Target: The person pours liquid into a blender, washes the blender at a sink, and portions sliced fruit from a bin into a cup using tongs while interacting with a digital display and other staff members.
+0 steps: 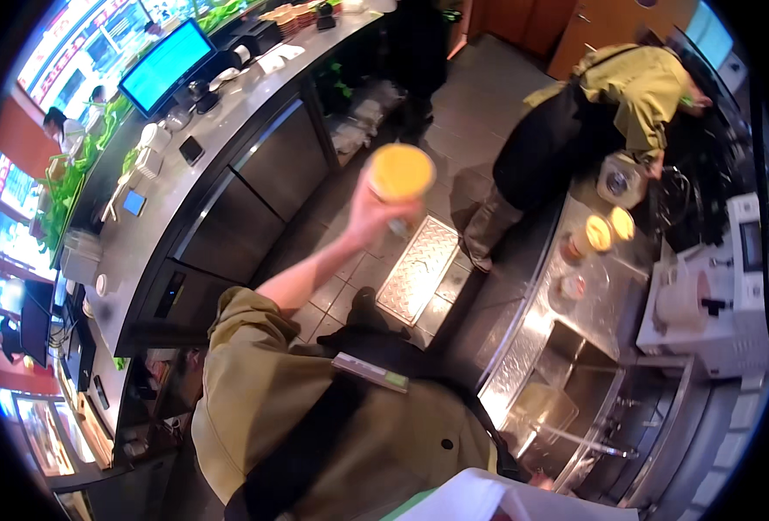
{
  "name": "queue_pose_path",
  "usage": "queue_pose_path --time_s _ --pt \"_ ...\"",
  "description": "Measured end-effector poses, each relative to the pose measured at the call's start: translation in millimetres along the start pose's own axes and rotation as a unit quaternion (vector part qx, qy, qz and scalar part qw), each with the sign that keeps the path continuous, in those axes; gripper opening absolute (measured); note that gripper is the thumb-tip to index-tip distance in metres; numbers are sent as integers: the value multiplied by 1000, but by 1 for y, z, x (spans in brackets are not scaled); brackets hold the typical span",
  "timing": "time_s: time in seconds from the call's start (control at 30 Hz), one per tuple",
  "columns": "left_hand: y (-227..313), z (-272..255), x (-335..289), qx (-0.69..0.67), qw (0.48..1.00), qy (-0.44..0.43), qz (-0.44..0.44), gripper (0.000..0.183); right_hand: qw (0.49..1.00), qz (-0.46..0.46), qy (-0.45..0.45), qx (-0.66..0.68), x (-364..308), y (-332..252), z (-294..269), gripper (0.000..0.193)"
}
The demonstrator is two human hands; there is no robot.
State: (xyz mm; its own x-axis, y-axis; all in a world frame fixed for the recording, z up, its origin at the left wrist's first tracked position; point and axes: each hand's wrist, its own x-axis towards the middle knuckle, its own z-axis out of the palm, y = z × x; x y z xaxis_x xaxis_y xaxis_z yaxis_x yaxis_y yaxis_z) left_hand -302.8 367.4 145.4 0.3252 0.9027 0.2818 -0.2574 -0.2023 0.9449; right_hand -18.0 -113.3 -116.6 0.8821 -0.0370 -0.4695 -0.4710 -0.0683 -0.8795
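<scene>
The raised cup (402, 172) looks like smooth plastic, though it is blurry. The plate on the floor (480, 100) is shiny metal, all rough with little bumps. The floor has smooth tiles with a bit of shine. The tabletop (614, 300) by the sink (575, 352) is glossy metal, and so are the sink and the tap (588, 442). The cupboard doors (267, 156) look like smooth, duller metal. The shirt (315, 456) is soft-looking matt cloth. The far door (619, 35) looks like smooth wood.

Blue-screened monitor (167, 68) on the counter (239, 115); metal step (417, 271) on floor tiles (487, 82).
</scene>
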Motion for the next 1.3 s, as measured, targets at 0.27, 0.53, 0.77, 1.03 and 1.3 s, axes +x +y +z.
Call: queue_pose_path --time_s 0.27,0.53,0.77,1.03,1.3 --pt "-69 -259 248 178 943 269 78 62 981 44 -47 -183 -39 52 160 31" --pt "-103 -441 424 205 911 335 127 62 968 22 25 -250 -92 13 255 29" --pt "-128 -474 458 208 914 337 90 68 950 15 78 -301 -121 6 233 27" --pt "-222 -302 362 409 875 237 105 42 851 -65 224 -471 -134 -16 72 26" --pt "-205 105 36 -17 781 -616 -103 17 923 -23 338 -182 -43 -14 -4 21"
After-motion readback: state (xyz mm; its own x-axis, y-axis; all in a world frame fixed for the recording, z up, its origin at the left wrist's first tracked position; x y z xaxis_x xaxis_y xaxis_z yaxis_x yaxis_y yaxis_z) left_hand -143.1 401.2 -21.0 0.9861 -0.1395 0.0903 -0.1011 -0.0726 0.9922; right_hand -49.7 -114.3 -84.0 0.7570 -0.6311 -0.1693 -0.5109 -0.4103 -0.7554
